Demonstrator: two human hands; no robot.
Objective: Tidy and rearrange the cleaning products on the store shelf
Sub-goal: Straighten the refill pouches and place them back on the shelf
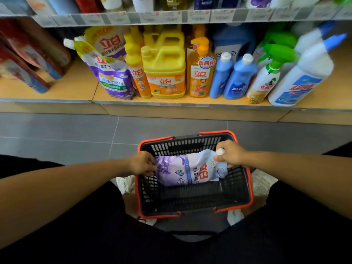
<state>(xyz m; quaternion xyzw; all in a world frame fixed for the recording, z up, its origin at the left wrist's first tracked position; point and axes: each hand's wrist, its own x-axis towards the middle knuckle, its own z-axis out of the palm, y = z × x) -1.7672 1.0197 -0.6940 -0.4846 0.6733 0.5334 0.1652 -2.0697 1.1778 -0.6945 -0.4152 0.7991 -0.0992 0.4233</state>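
Pinching bottom of purple pouch [190, 169] with left hand [142, 162] over basket [250, 189], gripping spout end with right hand [231, 153], cap [220, 151] half-hidden.

The basket [217, 133] is black lattice with an orange-red rim, and the lavender pouch [190, 168] in it fades from a purple flower print to white, with red characters across it. Up on the tan shelf board [76, 86], the purple pouch [112, 77] has a yellow-green top (and green and yellow label stripes), the yellow jug [164, 71] an orange label, the blue bottles [240, 77] white caps, the white spray bottle [266, 79] a green trigger. The floor [57, 134] is grey tile.
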